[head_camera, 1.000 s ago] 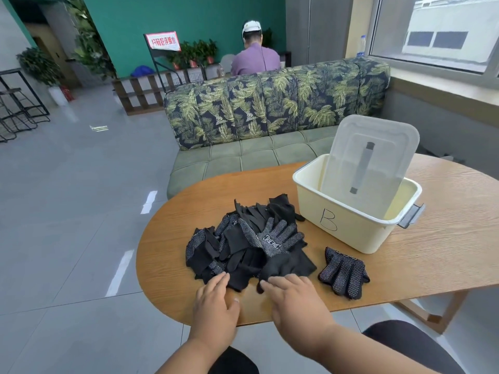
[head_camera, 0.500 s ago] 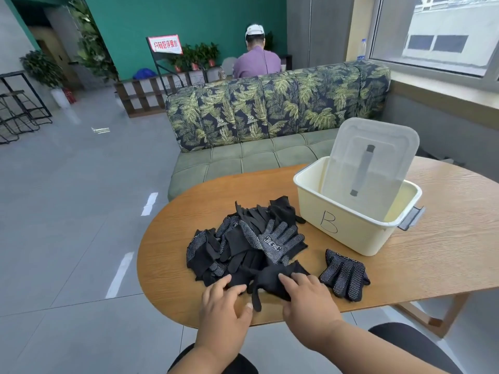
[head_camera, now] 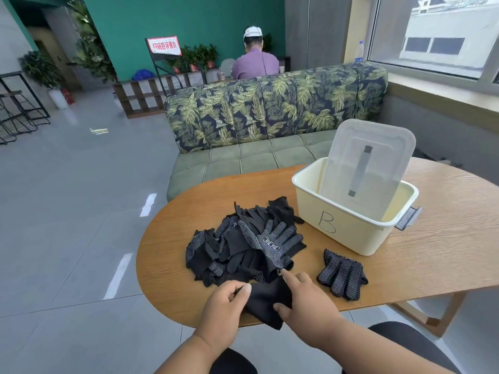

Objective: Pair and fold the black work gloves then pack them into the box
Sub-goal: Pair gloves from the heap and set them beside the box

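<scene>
gloves (head_camera: 244, 247) lie in a loose black heap at the middle of the table (head_camera: 432, 255), and you have one glove (head_camera: 267, 300) drawn to the near edge. your left hand (head_camera: 225, 306) pinches its left side with curled fingers; your right hand (head_camera: 302, 300) holds its right side, thumb tucked under the cloth and forefinger stretched toward the heap. it looks like thin knit: light, limp, quick to bunch, with dotted palms that should grip rather than slide. take it by the cuff and the fingertips, you'd judge, so it lies flat for its mate. a spare glove (head_camera: 342, 273) lies palm-dots up just right of the heap, apart from it, a likely partner. the box (head_camera: 351, 230), marked b, stands beyond that, near the heap's far right corner, and its lid (head_camera: 367, 163) is propped upright inside, filling much of the opening; you will probably have to lift it out or pack around it. the heap is tangled, so pulling one may drag others. behind the table runs a sofa (head_camera: 270, 114), and a person (head_camera: 255, 63) sits beyond it, back turned.
</scene>
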`<state>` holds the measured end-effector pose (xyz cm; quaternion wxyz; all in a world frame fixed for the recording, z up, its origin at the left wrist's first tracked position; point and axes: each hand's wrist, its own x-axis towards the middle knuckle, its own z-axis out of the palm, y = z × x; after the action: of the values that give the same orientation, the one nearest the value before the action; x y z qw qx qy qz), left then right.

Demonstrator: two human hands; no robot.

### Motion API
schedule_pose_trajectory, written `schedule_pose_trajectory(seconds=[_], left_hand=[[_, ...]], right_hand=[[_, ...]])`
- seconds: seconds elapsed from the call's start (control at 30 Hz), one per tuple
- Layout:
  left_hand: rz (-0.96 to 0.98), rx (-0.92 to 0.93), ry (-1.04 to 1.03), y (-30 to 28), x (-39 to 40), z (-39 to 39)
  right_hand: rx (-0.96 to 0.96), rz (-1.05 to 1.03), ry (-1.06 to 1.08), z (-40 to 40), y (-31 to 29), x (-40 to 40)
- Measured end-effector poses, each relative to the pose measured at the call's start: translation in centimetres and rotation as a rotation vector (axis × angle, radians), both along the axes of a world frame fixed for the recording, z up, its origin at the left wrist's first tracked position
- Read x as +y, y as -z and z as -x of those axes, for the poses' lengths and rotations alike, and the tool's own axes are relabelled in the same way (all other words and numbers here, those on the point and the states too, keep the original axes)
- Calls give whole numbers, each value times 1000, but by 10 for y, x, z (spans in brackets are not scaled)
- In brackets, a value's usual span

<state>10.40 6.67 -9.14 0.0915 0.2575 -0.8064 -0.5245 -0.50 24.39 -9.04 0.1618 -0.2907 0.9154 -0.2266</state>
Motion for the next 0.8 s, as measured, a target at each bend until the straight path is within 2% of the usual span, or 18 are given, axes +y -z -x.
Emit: schedule_pose_trajectory(seconds=[0.2, 0.3, 0.37, 0.47, 0.57, 0.63, 0.73, 0.8], left_hand=[[-569, 64, 26, -19, -2, -3], [-721, 105, 38, -22, -6, -4], [-765, 120, 50, -28, -7, -5], [-767, 79, 37, -29, -11, -7], [-773, 67, 14, -28, -14, -11], [-604, 37, -70, -33, -18, -14], [-225, -48, -122, -41, -24, -21], [-111, -55, -94, -46, -26, -22]], right_hand=[[-406, 326, 31, -2, -1, -4], [-743, 563, 74, -2, -8, -6], [-861, 660, 86, 0, -14, -3], [-1010, 762, 114, 2, -24, 0], [-1002, 837, 134, 3, -37, 2], [-978, 866, 185, 4, -49, 3], [-906, 840, 207, 9, -57, 5], [-859, 780, 177, 11, -61, 6]])
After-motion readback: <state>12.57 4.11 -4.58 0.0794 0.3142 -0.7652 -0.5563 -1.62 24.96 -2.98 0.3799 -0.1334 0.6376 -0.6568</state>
